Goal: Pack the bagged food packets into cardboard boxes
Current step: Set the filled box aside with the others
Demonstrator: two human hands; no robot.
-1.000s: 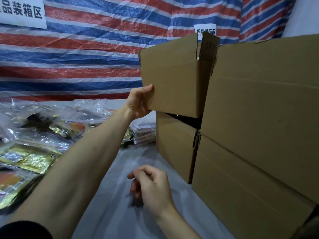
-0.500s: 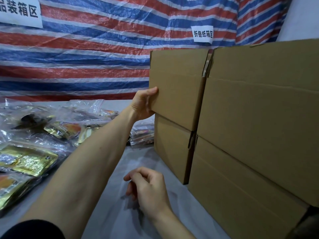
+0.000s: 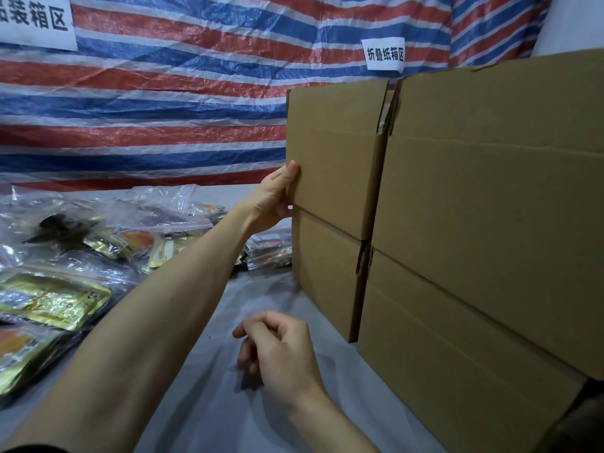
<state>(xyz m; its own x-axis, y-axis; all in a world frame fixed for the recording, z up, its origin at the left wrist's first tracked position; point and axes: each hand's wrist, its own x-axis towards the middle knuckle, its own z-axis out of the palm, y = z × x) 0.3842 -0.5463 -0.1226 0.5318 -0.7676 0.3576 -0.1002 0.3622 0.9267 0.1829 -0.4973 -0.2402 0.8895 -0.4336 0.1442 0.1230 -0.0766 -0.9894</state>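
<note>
Right hand [image 3: 277, 351] is hovering low over the grey table sheet [image 3: 202, 403], nearest the camera. Its fingers [image 3: 258, 325] are curling loosely inward and holding nothing.

Bagged food packets [image 3: 55, 299] are lying in a loose heap on the sheet to the left, gold foil and orange prints showing through clear bags. None are touching either hand.

Two near boxes [image 3: 490, 223] are standing stacked at right, one on the other, filling that side of the view.

Just beyond them, the upper far box [image 3: 333, 165] is sitting square on the lower far box [image 3: 327, 276], edges lining up. Left hand [image 3: 274, 197] is gripping the upper far box at its far vertical corner, low on that edge. The thumb [image 3: 292, 170] is pressing flat on the visible face; the other fingers are wrapping behind the corner, out of sight. The box is standing upright with its top flaps pointing straight up above a fold line. Its visible face is running level, away from the camera; whether that is its long side, cannot tell.

More packets [image 3: 271, 250] are lying behind the left forearm, against the lower far box.

A striped tarp [image 3: 163, 103] is hanging behind, carrying two paper labels [image 3: 384, 55].
</note>
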